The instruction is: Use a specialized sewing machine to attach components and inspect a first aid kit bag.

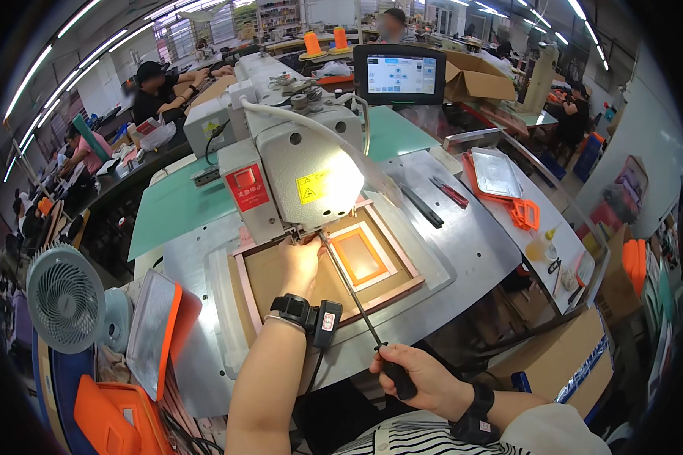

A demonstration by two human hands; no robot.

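My left hand point(300, 265) reaches under the grey sewing machine head point(288, 182), its fingers curled at the needle assembly point(296, 235); what they grip is hidden. My right hand point(410, 375) is closed round the black handle of a long screwdriver point(366, 318), whose thin shaft runs up to the needle area beside my left fingers. Below the head lies a pink-edged frame point(412, 283) holding a tan sheet point(319, 296), with an orange rectangle point(379, 267) inside a white border. A lamp lights this area, and a red switch box point(243, 182) is on the head's left side.
A fan point(64, 299) and orange-rimmed tray point(152, 334) stand left. Black tweezers point(421, 205) and red-handled tool point(448, 191) lie right, near trays point(493, 173) and a bottle point(540, 244). A screen point(398, 74) stands behind. Co-workers point(159, 95) sit around. A cardboard box point(554, 356) is lower right.
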